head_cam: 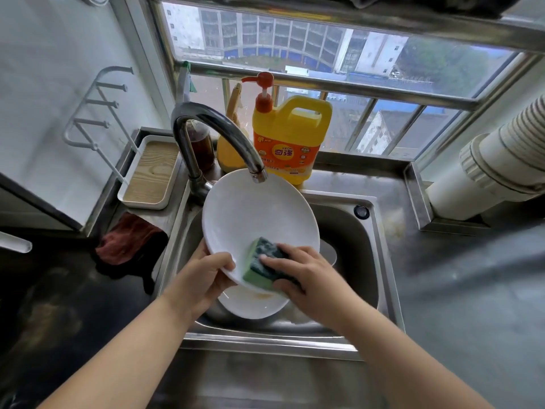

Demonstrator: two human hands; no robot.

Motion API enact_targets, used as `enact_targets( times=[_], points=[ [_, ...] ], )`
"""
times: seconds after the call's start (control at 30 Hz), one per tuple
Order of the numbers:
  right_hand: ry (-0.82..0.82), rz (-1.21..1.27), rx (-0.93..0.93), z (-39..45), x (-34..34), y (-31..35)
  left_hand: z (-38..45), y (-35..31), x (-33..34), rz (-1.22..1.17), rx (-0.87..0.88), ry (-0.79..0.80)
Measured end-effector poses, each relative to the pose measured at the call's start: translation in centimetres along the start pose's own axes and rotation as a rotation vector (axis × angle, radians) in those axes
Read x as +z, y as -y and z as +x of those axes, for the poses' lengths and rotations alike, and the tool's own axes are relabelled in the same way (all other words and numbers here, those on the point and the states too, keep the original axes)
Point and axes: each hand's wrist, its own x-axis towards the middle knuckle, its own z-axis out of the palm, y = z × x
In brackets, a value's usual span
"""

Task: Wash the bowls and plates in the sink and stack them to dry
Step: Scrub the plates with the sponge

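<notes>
A large white plate (253,219) is tilted up over the steel sink (365,261), its far rim just under the faucet spout (224,137). My left hand (203,273) grips the plate's near-left rim, thumb on the face. My right hand (306,276) holds a green sponge (262,264) with a dark scouring side and presses it on the plate's lower face. Below in the basin lies another white plate (253,302) with an orange-brown smear, and the edge of a further dish (328,252) shows behind my right hand.
A yellow detergent jug with an orange pump (290,137) stands behind the sink beside a dark jar (202,146). A white tray with a wooden base (150,172) and wire rack sits at the left. A dark red cloth (129,240) lies left of the basin. Steel counter stretches right.
</notes>
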Motion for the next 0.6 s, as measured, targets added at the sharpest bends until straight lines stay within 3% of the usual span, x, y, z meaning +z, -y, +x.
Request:
enact_targets(
  times=[0.07,0.17,0.23,0.33,0.43,0.6],
  points=[
    [-0.086,-0.088,0.094,0.6,-0.9,-2.5,-0.1,0.0,-0.3,0.031,-0.023,0.009],
    [-0.090,-0.159,0.357,1.7,-2.0,-3.9,-0.4,0.0,0.1,0.062,-0.041,0.039],
    [-0.112,-0.072,0.309,1.9,-1.5,-1.9,-0.4,0.0,0.6,0.040,-0.028,0.052],
    [-0.120,0.066,0.085,1.5,0.4,2.1,-0.1,0.0,1.0,0.007,-0.014,0.064],
    [-0.101,0.067,0.043,1.8,0.4,1.4,-0.1,0.0,0.4,-0.006,-0.022,0.083],
    [-0.107,-0.124,0.397,2.6,-2.1,-3.6,-0.8,0.1,-0.1,0.078,-0.069,0.095]
  ],
)
